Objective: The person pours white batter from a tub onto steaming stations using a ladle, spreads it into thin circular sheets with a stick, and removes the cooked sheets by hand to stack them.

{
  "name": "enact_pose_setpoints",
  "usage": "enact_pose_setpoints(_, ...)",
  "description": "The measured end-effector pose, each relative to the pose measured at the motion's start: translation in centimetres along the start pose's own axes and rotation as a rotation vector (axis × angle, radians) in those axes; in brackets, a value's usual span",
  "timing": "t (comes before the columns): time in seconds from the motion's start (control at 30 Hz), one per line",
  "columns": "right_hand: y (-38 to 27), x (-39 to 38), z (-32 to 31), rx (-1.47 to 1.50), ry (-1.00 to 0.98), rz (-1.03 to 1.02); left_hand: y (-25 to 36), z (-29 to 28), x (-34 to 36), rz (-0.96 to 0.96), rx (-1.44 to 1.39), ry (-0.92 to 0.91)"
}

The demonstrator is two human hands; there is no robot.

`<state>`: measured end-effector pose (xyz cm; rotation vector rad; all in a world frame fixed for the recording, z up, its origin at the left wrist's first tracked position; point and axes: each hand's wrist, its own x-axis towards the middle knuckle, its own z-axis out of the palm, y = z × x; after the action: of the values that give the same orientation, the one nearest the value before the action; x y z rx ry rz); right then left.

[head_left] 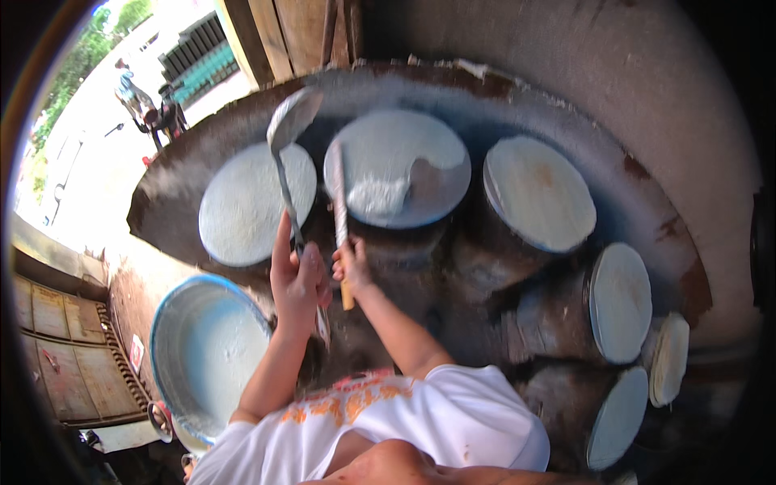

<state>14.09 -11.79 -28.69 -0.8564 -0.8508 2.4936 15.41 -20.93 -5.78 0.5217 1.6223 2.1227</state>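
Observation:
In my left hand [295, 279] is a long-handled metal ladle [293, 121], its bowl raised near the left and middle round cooking surfaces. The index finger stretches along the handle. My right hand [351, 265] grips a long, narrow flat stick [339, 186] with a pale blade and a yellowish handle end. Its blade reaches over the left edge of the middle round griddle [444, 206]. White batter [380, 196] coats part of that griddle, with a thick patch near the front and a bare grey area at its right.
A white-coated round [257, 206] lies left. Other covered rounds [540, 194] curve along the right, with a stack of pale sheets [669, 360] at far right. A large blue-rimmed tub [162, 323] of white liquid stands at lower left. Behind runs a dark curved wall [566, 113].

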Motion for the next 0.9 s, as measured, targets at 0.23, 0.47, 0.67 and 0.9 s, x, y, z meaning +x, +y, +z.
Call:
enact_pose_setpoints(0.23, -1.7, -10.9, -4.5, 0.088, 0.148, -0.127, 2.2, -3.3, -1.1, -0.035, -0.100, -0.147)
enact_pose_setpoints(0.47, -7.1, -7.9, -5.0, -0.017, 0.300, -0.294, 2.2, -4.1, -1.8, -0.156, -0.091, -0.195)
enact_pose_setpoints(0.67, -3.5, -14.2, -8.7, -0.217, 0.224, 0.008, 1.1, -5.9, -1.7, -0.055, -0.008, -0.187)
enact_pose_setpoints(0.9, -16.7, -10.7, -14.3, -0.300, 0.199, 0.014, -0.2, -0.7, -0.1, -0.069, 0.014, -0.244)
